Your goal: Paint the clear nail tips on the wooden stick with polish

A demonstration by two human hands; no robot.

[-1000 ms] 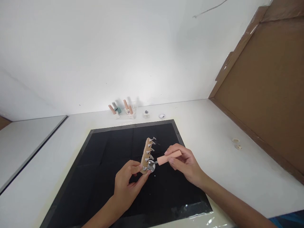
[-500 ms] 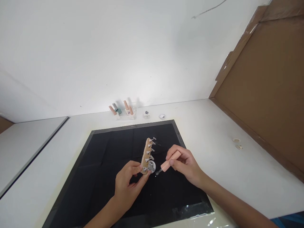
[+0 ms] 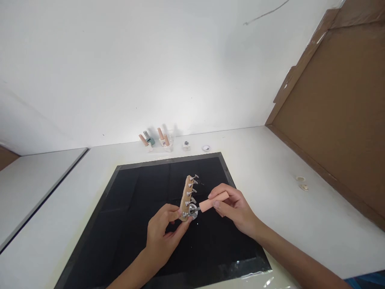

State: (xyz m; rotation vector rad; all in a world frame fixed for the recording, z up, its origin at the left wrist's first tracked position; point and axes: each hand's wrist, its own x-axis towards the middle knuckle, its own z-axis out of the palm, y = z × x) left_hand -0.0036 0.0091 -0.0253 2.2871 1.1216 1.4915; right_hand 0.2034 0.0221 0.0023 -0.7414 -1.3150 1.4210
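Observation:
My left hand (image 3: 167, 228) grips the lower end of a tan nail tip stand (image 3: 185, 194), which carries a row of several small metal holders with shiny tips facing right. By the stand's lower end is a small round, silvery dish (image 3: 194, 212), close to my left fingertips. In my right hand (image 3: 230, 204) is a nail polish brush (image 3: 213, 202) with a peach cap, pinched between thumb and fingers. Its dark bristle end points left and reaches the dish or the lowest tip; which one it touches I cannot tell.
A black mat (image 3: 144, 192) lies under my hands on the white table (image 3: 264, 168). Behind it stand several polish bottles (image 3: 164, 140), an uncapped bottle (image 3: 186, 145) and a small white dish (image 3: 206, 148). Two small round pieces (image 3: 303, 187) lie at right, near a cardboard panel (image 3: 333, 108).
My right hand has tilted the brush flatter and brought its bristles up and left, from beside the dish onto the dish and lowest tip. My left hand holds the stand almost still.

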